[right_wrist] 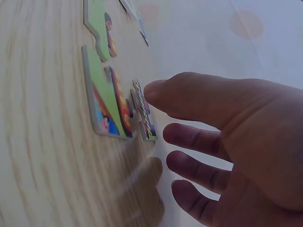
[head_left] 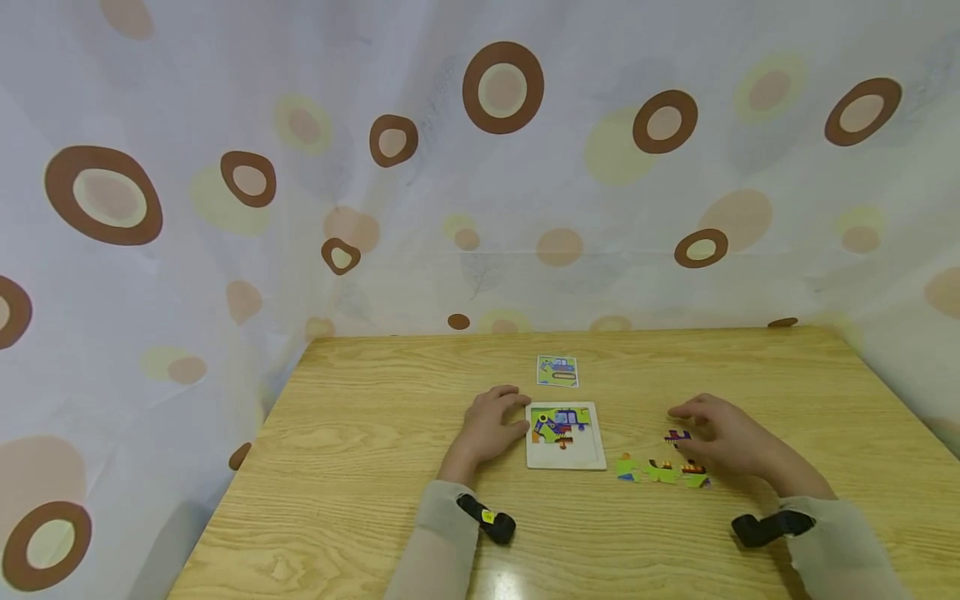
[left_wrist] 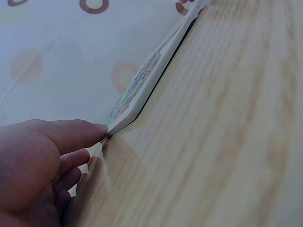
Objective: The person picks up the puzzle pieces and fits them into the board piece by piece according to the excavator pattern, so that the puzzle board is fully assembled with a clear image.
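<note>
A white puzzle tray [head_left: 566,460] lies on the table, its upper part filled with pieces that picture a blue and purple digger. My left hand [head_left: 491,429] rests at the tray's left edge, fingers relaxed; in the left wrist view the thumb [left_wrist: 83,134] touches its corner. Right of the tray, my right hand [head_left: 723,433] hovers with thumb and forefinger spread around a small dark puzzle piece [head_left: 677,436]. In the right wrist view the thumb tip is right at that piece [right_wrist: 142,111], which lies beside a green corner piece [right_wrist: 105,101].
More loose pieces lie in a row in front of the right hand: a green and orange one [head_left: 626,468], a green one [head_left: 662,472] and a corner one [head_left: 694,477]. Behind the tray is a picture card [head_left: 557,372]. A patterned curtain [head_left: 502,183] borders the wooden table [head_left: 360,417].
</note>
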{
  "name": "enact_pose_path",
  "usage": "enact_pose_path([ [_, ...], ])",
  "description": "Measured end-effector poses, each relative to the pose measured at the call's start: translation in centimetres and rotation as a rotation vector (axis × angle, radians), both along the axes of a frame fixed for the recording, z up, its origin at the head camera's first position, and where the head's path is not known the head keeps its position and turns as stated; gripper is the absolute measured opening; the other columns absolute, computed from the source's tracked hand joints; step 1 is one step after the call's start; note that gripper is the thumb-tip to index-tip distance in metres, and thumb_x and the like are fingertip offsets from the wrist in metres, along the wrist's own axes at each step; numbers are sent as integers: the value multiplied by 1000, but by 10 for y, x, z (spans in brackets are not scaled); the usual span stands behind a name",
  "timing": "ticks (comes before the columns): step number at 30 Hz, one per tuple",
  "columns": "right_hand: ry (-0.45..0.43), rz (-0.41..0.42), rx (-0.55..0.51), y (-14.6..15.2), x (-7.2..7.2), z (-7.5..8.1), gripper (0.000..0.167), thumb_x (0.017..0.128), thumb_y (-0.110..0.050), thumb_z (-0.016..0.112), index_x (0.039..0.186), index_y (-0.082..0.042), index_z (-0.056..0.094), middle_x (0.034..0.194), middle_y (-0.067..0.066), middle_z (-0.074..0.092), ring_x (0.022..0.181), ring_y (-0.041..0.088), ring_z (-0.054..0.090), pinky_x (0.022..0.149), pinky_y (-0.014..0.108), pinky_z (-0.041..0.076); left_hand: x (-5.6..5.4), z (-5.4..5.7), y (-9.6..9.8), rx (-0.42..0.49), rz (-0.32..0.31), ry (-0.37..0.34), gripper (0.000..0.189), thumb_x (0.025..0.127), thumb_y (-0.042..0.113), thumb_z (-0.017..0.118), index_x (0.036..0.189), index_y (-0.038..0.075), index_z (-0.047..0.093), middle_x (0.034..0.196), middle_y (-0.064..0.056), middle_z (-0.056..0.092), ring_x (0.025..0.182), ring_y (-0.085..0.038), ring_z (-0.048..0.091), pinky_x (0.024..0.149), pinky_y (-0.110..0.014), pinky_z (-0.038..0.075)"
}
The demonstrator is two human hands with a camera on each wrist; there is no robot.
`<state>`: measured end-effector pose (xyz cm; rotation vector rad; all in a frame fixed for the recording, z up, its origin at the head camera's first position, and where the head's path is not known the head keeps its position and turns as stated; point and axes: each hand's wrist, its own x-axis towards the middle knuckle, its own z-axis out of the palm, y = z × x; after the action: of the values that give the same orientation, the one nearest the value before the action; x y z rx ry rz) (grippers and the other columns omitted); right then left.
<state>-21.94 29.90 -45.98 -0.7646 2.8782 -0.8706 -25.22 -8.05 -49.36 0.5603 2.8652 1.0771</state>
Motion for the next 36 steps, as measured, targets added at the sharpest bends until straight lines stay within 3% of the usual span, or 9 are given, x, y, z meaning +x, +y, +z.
enact_pose_path([
  [14,12,-2,11,2,2,-3,35,88,-20,77,118,-5,68,112,0,61,102,24,59,84,46,51,1,3,0,1,-1,1,36,96,22,65,131,15,64,146,-6,48,135,-35,38,108,-56,29],
  [23,26,-15,10,0,3,-5,26,88,-13,75,113,-9,71,106,-4,61,88,10,57,78,38,52,0,0,0,-17,-6,6,37,96,24,64,132,16,64,146,-6,47,136,-35,37,108,-57,29],
  [31,-53,-61,-5,-4,4,-3,39,87,-16,76,120,1,65,109,5,64,98,24,62,81,42,52,0,-2,0,-22,-3,10,37,96,25,65,132,16,64,147,-6,47,136,-34,38,108,-57,29],
  [36,-60,-79,-16,-7,3,-1,45,87,-18,75,124,4,62,110,8,63,96,23,60,77,40,53,0,-1,0,-12,-5,10,36,96,24,65,131,16,64,146,-6,47,136,-34,38,108,-56,29],
])
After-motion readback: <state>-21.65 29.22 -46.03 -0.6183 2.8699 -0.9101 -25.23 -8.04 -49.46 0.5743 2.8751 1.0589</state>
